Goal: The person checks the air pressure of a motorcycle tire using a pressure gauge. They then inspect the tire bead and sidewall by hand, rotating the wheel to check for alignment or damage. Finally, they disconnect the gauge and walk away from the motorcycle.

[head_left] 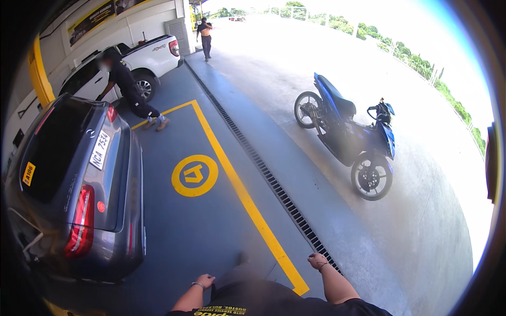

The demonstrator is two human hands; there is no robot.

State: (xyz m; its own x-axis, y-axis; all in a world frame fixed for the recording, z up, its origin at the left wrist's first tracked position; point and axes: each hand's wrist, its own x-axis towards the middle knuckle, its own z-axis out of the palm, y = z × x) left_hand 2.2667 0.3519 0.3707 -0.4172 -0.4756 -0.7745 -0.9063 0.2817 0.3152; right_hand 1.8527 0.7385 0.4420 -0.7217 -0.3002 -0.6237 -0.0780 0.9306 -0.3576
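My left hand (206,280), with a bracelet at the wrist, hangs low over the blue-grey floor. Its fingers look loosely curled, and I see nothing in them. My right hand (317,260), a thin dark band on its wrist, is held out beside the yellow floor line (240,195), near the drain grate (274,184). Its fingers are curled in with no object showing. Neither hand touches anything. A dark grey car (118,231) stands to my left, its rear facing me. To the right, a blue and black motorcycle (345,124) is parked on pale concrete.
Beside the car, a person in dark clothes (129,87) leans toward it. Behind them stands a white pickup (150,55) near a yellow post (39,73). Another person (205,39) is upright farther off. A round yellow emblem (195,175) is painted on the floor.
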